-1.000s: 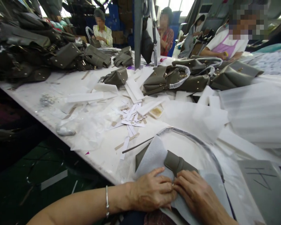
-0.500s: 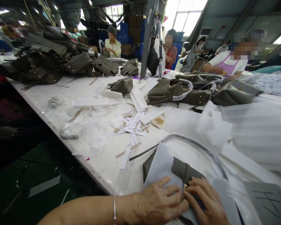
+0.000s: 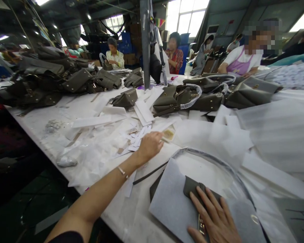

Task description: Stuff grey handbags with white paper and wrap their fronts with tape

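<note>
An olive-grey handbag (image 3: 155,185) lies on the table in front of me, its front overlaid with a grey-white sheet (image 3: 172,199). My right hand (image 3: 215,216) rests on it with fingers spread, over the dark strap tab (image 3: 190,185) and beside a gold metal clasp (image 3: 200,224). The bag's handle (image 3: 210,158), in clear wrapping, arches behind it. My left hand (image 3: 152,145) is stretched forward, its fingers curled together at a small shallow dish (image 3: 168,134) with something yellowish in it. Whatever those fingertips hold, if anything, is hidden.
White paper strips (image 3: 135,141) and crumpled plastic film (image 3: 91,152) litter the table's left half. Olive handbags (image 3: 167,98) lie across the back, with a large heap of bags (image 3: 48,74) at left. A metal post (image 3: 145,44) rises behind. Several people work beyond.
My left hand has left the bag's clasp and moved forward to the small dish. My right hand has flattened out on the bag, and more of the sheet and clasp shows.
</note>
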The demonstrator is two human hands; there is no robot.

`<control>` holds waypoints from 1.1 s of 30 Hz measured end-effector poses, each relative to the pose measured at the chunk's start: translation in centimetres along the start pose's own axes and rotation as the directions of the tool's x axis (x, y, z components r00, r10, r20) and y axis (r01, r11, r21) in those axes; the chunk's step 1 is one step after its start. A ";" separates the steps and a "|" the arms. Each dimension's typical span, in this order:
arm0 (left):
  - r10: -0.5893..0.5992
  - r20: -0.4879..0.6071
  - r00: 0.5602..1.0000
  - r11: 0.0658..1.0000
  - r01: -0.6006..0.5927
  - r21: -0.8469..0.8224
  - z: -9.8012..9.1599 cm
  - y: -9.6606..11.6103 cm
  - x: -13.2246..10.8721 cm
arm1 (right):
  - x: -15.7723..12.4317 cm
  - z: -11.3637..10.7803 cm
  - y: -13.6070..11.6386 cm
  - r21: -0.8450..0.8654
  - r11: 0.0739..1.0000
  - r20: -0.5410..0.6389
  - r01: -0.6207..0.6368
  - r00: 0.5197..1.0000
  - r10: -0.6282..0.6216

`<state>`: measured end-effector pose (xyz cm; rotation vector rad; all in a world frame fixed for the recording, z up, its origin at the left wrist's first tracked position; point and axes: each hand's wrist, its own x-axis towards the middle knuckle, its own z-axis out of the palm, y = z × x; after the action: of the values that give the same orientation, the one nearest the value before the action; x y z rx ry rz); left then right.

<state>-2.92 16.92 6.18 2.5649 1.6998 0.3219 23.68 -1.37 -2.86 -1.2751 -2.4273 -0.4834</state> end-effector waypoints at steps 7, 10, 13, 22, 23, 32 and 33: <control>-0.182 0.142 0.973 0.977 0.163 0.140 2.4 -3.8 7.7 | 0.2 -1.1 -0.8 0.019 0.994 0.098 -0.104 0.990 0.102; -0.188 0.052 0.981 0.971 0.178 0.157 0.8 -3.8 6.5 | 0.5 -1.9 -1.4 0.107 0.971 0.201 -0.214 0.961 0.190; 0.068 -0.180 0.981 0.995 -0.053 0.087 -1.2 -2.2 3.0 | 0.7 -2.4 -1.7 0.211 0.924 0.284 -0.318 0.925 0.254; 0.676 0.030 0.737 0.737 -0.676 -0.013 0.6 6.3 -12.1 | -1.3 -2.8 -0.3 0.578 0.679 0.332 -0.454 0.890 0.312; 0.650 0.042 0.759 0.759 -0.651 0.006 0.9 6.8 -12.6 | -1.4 -2.9 -0.2 0.609 0.624 0.360 -0.489 0.872 0.332; 0.711 -0.026 0.702 0.701 -0.706 0.105 1.7 8.8 -12.7 | -1.8 -5.2 1.7 0.827 0.217 0.408 -0.518 0.820 0.402; 0.700 -0.017 0.714 0.710 -0.694 0.120 1.9 8.9 -12.9 | -1.9 -5.4 2.0 0.849 0.162 0.403 -0.503 0.815 0.417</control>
<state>0.67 1.74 3.78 3.2107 0.6649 0.3368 27.15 -4.08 1.31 -1.2748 -1.5630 1.0860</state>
